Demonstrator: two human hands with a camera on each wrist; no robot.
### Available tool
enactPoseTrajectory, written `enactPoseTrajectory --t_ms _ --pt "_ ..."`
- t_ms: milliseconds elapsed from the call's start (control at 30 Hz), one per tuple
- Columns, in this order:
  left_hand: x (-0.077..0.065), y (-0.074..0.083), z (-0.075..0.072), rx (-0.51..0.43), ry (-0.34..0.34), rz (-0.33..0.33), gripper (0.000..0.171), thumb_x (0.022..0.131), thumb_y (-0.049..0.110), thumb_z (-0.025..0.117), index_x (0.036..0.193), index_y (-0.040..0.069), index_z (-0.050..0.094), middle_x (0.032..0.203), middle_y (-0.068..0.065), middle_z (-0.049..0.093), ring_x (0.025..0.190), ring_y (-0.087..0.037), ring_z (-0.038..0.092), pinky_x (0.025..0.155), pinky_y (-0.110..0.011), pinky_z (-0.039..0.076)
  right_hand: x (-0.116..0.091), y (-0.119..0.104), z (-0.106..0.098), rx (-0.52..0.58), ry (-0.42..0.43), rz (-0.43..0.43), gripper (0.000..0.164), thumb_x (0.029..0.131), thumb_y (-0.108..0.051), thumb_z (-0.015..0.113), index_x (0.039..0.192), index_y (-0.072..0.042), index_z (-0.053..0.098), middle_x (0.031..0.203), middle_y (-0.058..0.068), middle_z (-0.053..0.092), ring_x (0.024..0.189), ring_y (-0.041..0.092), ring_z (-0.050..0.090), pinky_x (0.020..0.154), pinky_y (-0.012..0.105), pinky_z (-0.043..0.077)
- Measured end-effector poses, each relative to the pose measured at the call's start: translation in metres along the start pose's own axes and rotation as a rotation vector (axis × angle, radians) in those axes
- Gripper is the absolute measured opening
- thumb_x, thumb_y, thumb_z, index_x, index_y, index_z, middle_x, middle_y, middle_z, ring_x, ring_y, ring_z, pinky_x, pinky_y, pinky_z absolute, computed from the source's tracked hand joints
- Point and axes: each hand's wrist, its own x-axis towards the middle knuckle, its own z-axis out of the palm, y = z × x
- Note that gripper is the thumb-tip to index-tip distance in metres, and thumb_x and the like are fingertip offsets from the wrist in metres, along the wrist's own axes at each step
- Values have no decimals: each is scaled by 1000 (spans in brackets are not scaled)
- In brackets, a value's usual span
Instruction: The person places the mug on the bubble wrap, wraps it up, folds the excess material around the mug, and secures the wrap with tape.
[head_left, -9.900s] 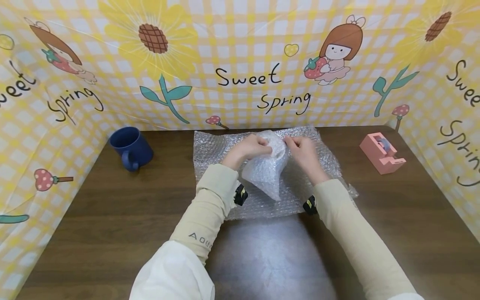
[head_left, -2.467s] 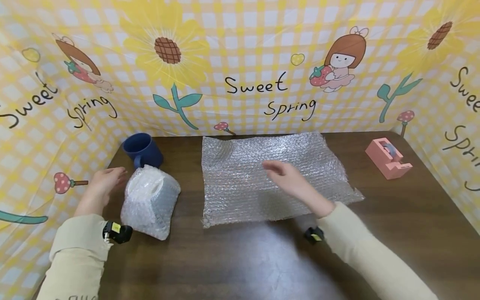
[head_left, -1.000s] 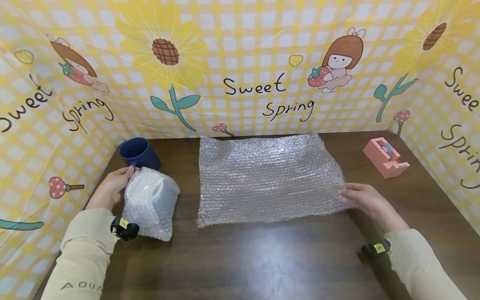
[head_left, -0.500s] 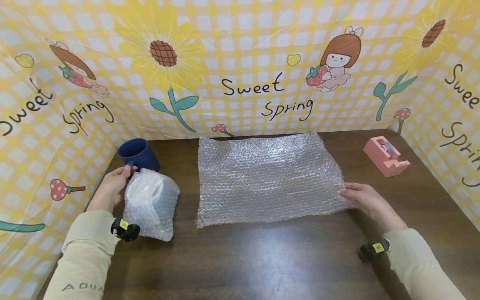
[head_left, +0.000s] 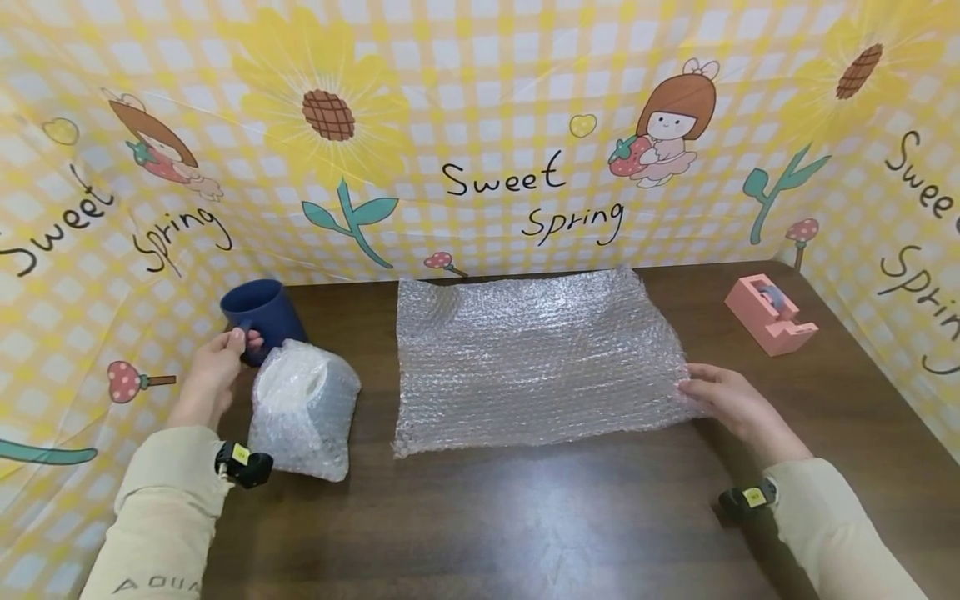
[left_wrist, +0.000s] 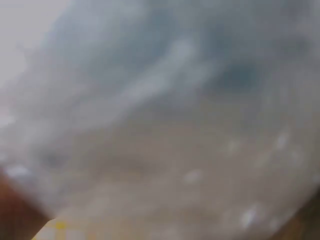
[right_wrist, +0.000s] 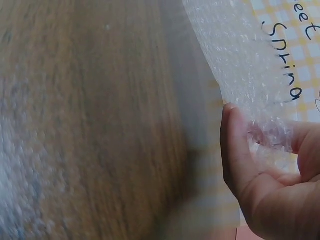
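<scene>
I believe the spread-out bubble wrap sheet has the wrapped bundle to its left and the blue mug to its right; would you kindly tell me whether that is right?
Not quite: the blue mug is also to the left of the bubble wrap sheet, just beyond the wrapped bundle, as the head view shows.

Bubble-wrap sheet, clear with silvery sheen, on dark brown wood-grained surface; left of the sheet, plain navy-blue mug and whitish translucent bundle. Right of the sheet, pink tape dispenser, blue-grey roll. Behind the sheet, yellow-and-white checked cloth, sunflower print, black lettering.
</scene>
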Motion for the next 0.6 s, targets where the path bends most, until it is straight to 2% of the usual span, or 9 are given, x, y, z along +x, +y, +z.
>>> enactPoseTrajectory --t_ms 100,167,200,233,300,400,433,533,600 --pt "-6 5 -6 -154 -4 39 28 100 42 32 101 25 54 79 28 58 91 9 50 115 -27 27 0 0 0 16 -8 -1 63 99 -19 49 143 16 19 101 -14 55 84 -6 57 78 12 49" --pt "-13 12 -10 -253 -11 73 26 99 41 36 94 26 58 77 25 62 84 12 54 103 -16 36 0 -1 -2 34 -15 -4 63 99 -19 48 144 15 18 96 -18 55 83 -6 58 78 11 50" --pt "-16 16 -11 -303 -16 87 26 98 41 39 91 26 59 76 23 64 81 12 56 103 -15 35 -1 -2 -2 39 -18 -5 63 100 -19 48 144 14 17 95 -19 56 83 -6 59 78 11 50" --pt "-19 20 -13 -343 -22 104 26 97 40 41 89 25 61 76 21 65 79 11 58 94 -13 39 -1 -3 -3 52 -19 -4 63 100 -18 47 144 14 16 92 -21 56 82 -6 60 78 11 50" --pt "-25 29 -15 -362 -45 133 26 97 39 42 88 25 62 76 19 65 78 9 59 81 -13 43 0 -3 -3 98 -28 -8 64 100 -16 48 144 14 13 88 -23 60 81 -6 62 76 11 50" --pt "-34 42 -17 -376 -65 159 26 97 38 43 86 24 62 74 16 65 77 6 59 77 -15 47 1 -3 -3 159 -42 -14 64 99 -12 47 144 15 10 84 -22 65 79 -6 63 74 11 51" --pt "-38 46 -16 -371 -68 172 26 97 37 43 87 24 62 73 16 65 77 5 58 66 -14 45 1 -3 -2 178 -48 -15 64 99 -10 47 144 16 8 83 -22 66 79 -6 64 74 11 52" --pt "-50 59 -8 -372 -69 193 25 97 37 43 89 21 60 72 14 63 78 3 56 68 -16 43 1 -5 -1 162 -53 -7 64 100 -10 45 144 16 8 83 -22 64 79 -7 63 74 11 51" --pt "-57 66 0 -409 -80 216 24 97 35 44 89 19 59 71 13 62 78 2 56 70 -17 43 1 -6 -1 126 -51 9 63 100 -11 45 144 16 8 84 -22 62 79 -8 62 74 11 51"
